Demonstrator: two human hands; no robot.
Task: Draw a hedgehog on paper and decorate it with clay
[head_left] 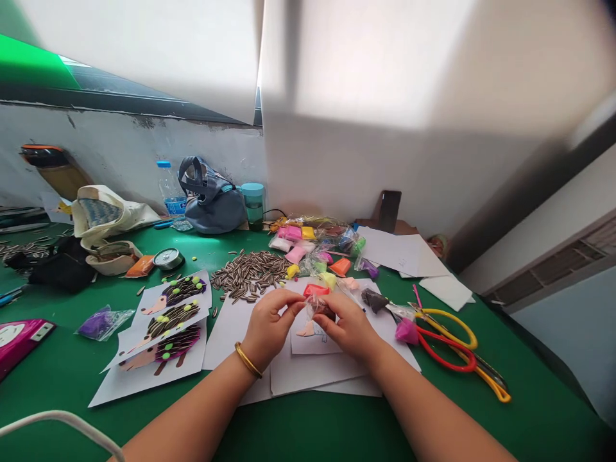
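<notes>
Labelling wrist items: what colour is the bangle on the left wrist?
Gold; the bangle shows best in the head view, the only one.

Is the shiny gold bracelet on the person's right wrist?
No, the shiny gold bracelet is worn just behind the left hand, and none shows by the right hand.

Single view here, from a head cam looking forward and down over the green surface (308,430); it's close in, with left hand (270,326) and right hand (350,325) just below the middle. Pretty wide too; the wall (115,138) behind sits up top.
</notes>
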